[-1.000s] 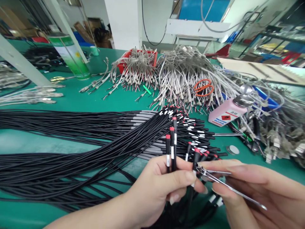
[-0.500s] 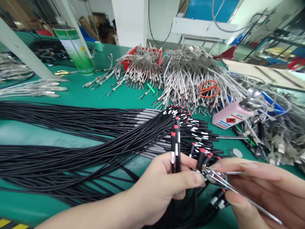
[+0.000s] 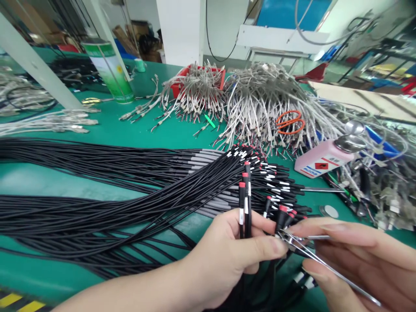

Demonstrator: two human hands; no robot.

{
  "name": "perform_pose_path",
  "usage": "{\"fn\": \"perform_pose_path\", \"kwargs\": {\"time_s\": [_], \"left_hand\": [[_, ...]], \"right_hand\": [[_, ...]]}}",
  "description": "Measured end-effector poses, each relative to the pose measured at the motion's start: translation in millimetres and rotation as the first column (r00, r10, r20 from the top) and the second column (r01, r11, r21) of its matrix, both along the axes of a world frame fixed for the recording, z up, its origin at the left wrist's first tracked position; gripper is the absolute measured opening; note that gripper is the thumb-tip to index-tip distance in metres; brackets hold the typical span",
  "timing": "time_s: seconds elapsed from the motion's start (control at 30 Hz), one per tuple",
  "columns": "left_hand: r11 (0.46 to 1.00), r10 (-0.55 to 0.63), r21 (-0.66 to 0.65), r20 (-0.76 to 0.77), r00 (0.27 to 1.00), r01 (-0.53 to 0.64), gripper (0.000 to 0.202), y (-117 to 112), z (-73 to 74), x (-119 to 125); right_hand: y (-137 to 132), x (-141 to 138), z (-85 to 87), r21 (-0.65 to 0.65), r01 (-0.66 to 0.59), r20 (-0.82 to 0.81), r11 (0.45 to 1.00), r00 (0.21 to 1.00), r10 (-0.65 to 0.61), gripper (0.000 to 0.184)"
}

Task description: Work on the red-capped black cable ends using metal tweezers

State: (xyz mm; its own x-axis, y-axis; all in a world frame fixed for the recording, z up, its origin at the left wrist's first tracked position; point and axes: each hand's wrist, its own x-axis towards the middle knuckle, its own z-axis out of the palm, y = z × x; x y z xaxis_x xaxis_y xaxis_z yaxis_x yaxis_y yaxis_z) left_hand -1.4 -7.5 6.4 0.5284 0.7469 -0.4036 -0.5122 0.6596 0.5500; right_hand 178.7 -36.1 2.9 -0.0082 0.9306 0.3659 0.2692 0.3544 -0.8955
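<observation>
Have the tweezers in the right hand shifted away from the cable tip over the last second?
No. The tweezers stay at the red-capped cable tip held by the left hand; only the camera view drifted.

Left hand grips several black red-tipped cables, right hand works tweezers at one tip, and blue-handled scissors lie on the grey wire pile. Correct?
Not quite: in the head view the scissors on the grey wire pile have orange handles. The left hand, black cables, right hand and tweezers are as stated.

left hand (image 3: 227, 255): we see it bare, no glove, no ring, nails short and unpainted | right hand (image 3: 360, 260): we see it bare too, no glove, nails trimmed, plain | left forearm (image 3: 136, 290): we see no sleeve, watch or band on the part in view | right wrist: we cannot see it, out of frame
</observation>
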Motion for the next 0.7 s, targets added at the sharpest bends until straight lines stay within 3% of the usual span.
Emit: {"fn": "perform_pose_path", "kwargs": {"time_s": [0.3, 0.47, 0.57, 0.7], "left_hand": [[0.999, -0.009, 0.051, -0.034, 0.999, 0.010, 0.027, 0.9, -1.7, 0.8], [0.996, 0.020, 0.086, -0.121, 0.992, -0.009, 0.023, 3.5, -2.6, 3.1], [0.996, 0.037, 0.083, -0.156, 0.987, -0.024, 0.025, 4.5, -4.0, 4.6], [0.992, 0.042, 0.127, -0.213, 0.976, -0.015, 0.020, 5.8, -4.6, 5.5]], "right_hand": [[-0.2, -6.2, 0.3, -0.008, 0.045, -0.013, 0.999, 0.999, -0.046, 0.029], [10.1, -13.7, 12.3, -0.153, 0.154, -0.139, 0.976, 0.975, -0.176, 0.024], [18.4, -7.7, 12.2, -0.253, 0.101, -0.257, 0.962, 0.952, -0.168, 0.026], [24.1, 0.1, 4.6, -0.287, -0.028, -0.345, 0.958, 0.936, -0.076, 0.025]]}}
